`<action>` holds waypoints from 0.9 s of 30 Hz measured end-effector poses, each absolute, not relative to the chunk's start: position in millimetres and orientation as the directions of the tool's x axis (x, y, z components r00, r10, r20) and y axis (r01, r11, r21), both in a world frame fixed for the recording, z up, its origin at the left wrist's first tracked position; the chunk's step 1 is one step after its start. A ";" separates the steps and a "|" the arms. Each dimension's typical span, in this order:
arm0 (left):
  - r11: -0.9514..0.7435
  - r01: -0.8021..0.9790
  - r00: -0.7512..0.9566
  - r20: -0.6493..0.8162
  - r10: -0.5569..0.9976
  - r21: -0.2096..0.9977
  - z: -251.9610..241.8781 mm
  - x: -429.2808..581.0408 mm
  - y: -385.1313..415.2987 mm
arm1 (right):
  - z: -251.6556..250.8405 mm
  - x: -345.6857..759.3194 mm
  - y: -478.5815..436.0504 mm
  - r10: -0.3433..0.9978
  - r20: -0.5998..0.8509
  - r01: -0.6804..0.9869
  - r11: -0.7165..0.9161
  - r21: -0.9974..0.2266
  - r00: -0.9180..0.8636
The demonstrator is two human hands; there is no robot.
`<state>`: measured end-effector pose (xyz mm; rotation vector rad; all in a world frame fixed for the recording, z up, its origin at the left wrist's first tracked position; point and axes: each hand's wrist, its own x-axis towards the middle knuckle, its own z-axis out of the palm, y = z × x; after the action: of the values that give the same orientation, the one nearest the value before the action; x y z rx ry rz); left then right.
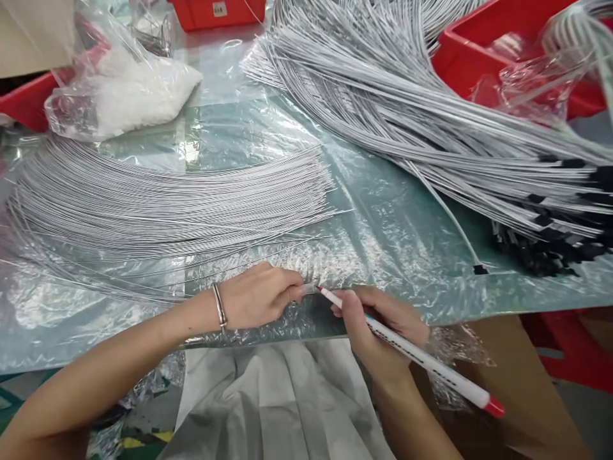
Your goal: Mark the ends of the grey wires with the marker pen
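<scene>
Near the table's front edge, my left hand (261,297) is closed in a pinch. A small translucent piece (309,289) sticks out between its thumb and finger; I cannot make out its exact kind. My right hand (378,322) is wrapped round a white marker pen (431,364) with a red end and lettering along its barrel. The pen's red tip touches or nearly touches the translucent piece. Just beyond my left hand lies a fanned bundle of thin grey wires (182,204), with a few loose strands close to my wrist.
A thick heap of grey cables (364,96) with black connectors (550,243) covers the right side. One cable's black connector (479,269) lies apart. A bag of white pieces (129,96) sits at back left. Red bins (460,57) stand behind. Plastic film (383,217) covers the table.
</scene>
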<state>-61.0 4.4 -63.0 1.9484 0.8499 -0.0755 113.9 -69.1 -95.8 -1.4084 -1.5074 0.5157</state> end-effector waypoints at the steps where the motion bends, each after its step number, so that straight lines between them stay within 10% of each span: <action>1: -0.283 0.594 0.752 -0.394 0.529 0.753 -62.9 -60.6 4.9 | -95.2 113.0 -68.5 0.918 0.372 0.538 0.246 -0.806 0.137; 8: -0.266 0.587 0.751 -0.392 0.531 0.765 -63.9 -61.7 3.6 | -94.7 111.5 -70.2 0.908 0.400 0.576 0.260 -0.775 0.127; 13: -0.279 0.540 0.766 -0.326 0.555 0.794 -64.4 -65.0 -1.1 | -101.0 113.4 -71.6 0.918 0.261 0.293 0.172 -0.940 0.299; 27: -0.214 0.544 0.757 -0.364 0.543 0.812 -61.7 -63.0 -0.9 | -96.7 119.3 -63.1 0.927 0.359 0.440 0.370 -0.818 -0.113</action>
<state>-63.0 -0.9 -61.7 1.8669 0.8357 -0.0007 119.3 -63.1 -96.7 -1.2152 -1.7186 0.6697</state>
